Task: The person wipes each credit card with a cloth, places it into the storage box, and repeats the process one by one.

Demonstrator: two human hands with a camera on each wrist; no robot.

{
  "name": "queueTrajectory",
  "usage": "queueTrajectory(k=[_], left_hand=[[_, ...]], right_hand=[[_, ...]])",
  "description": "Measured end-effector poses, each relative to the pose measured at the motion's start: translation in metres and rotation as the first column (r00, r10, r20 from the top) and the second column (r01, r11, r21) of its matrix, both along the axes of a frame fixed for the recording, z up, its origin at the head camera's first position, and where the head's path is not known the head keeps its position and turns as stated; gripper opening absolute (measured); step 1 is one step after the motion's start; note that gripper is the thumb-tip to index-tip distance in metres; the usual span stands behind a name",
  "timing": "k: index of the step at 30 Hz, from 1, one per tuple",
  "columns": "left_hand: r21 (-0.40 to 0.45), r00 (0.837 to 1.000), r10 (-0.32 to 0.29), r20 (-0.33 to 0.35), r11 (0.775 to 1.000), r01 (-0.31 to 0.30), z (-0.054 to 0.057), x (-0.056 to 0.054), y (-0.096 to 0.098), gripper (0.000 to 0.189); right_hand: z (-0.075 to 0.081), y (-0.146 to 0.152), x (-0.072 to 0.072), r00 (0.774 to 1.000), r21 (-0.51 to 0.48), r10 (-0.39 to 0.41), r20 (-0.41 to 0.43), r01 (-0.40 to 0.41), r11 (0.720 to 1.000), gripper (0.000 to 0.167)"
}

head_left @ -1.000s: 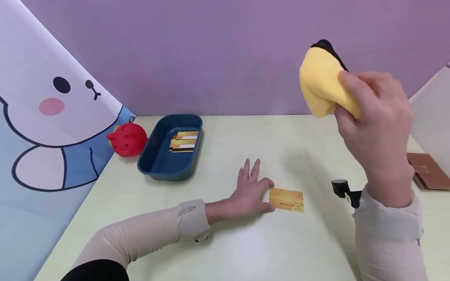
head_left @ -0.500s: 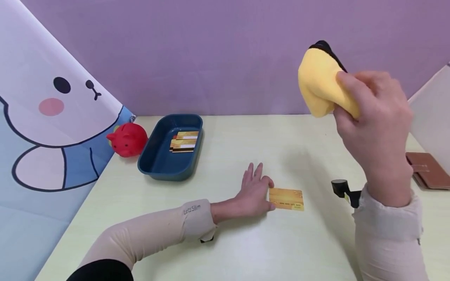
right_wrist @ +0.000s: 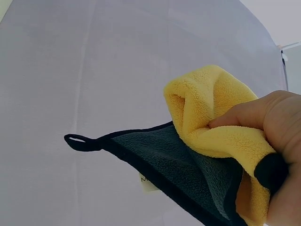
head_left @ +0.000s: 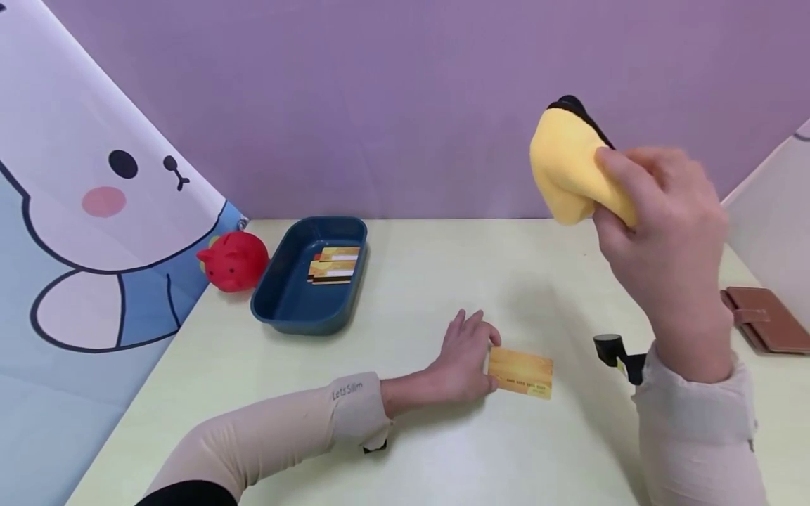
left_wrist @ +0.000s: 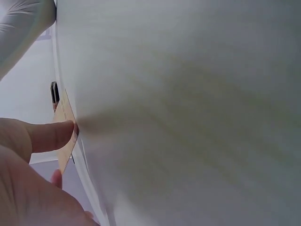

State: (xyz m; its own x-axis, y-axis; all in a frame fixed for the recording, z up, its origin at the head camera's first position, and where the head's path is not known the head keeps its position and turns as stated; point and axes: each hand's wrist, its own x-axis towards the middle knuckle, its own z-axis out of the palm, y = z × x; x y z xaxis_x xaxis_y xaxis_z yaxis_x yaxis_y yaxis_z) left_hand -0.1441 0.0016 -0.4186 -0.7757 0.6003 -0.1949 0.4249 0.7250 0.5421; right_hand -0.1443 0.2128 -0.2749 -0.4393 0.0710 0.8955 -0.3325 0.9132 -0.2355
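Note:
With thumb and forefinger, my left hand (head_left: 465,362) pinches the left end of a gold bank card (head_left: 522,372) low over the middle of the table; its other fingers spread beyond. The left wrist view shows the thumb (left_wrist: 51,136) against the edge of the card (left_wrist: 67,113). Raised high at the right, my right hand (head_left: 667,232) grips a bunched microfibre cloth (head_left: 569,165), yellow on one face. In the right wrist view the cloth (right_wrist: 211,103) also shows a dark grey face, black trim and a hanging loop at one corner.
A blue tray (head_left: 262,313) with several gold cards (head_left: 332,270) inside stands back left, beside a red piggy bank (head_left: 235,261). At the right edge lies a brown leather wallet (head_left: 768,320). A black strap-like item (head_left: 610,348) shows by my right sleeve. A purple backdrop (head_left: 405,105) rises behind the table.
My left hand has shifted slightly right and its fingers have drawn in on the card, which has turned a little. The head view has tilted slightly; the right hand keeps its grip on the cloth.

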Motion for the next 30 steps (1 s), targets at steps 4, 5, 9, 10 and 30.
queueTrajectory(k=[4, 5, 9, 10, 30], left_hand=[[0.048, 0.999, -0.025, -0.033, 0.998, 0.027, -0.002, 0.003, 0.000, 0.048], [0.057, 0.999, -0.031, -0.038, 0.998, 0.033, -0.002, 0.003, 0.000, 0.048], [0.053, 0.997, -0.052, -0.051, 0.997, 0.055, -0.002, 0.005, 0.001, 0.046], [0.048, 0.997, -0.060, -0.057, 0.997, 0.063, -0.002, 0.005, 0.002, 0.046], [0.154, 0.997, -0.063, -0.038, 0.986, 0.068, 0.020, -0.009, -0.012, 0.008]], right_hand=[[-0.002, 0.000, 0.001, 1.000, 0.005, 0.009, 0.006, -0.009, 1.000, 0.033], [-0.002, 0.000, 0.001, 1.000, 0.005, 0.009, 0.008, -0.009, 1.000, 0.034], [-0.002, 0.001, 0.003, 1.000, 0.018, 0.008, 0.018, -0.008, 1.000, 0.034], [-0.002, 0.001, 0.003, 1.000, 0.021, 0.008, 0.019, -0.009, 1.000, 0.034], [-0.001, 0.002, -0.001, 1.000, -0.007, 0.020, -0.003, -0.020, 1.000, 0.038]])
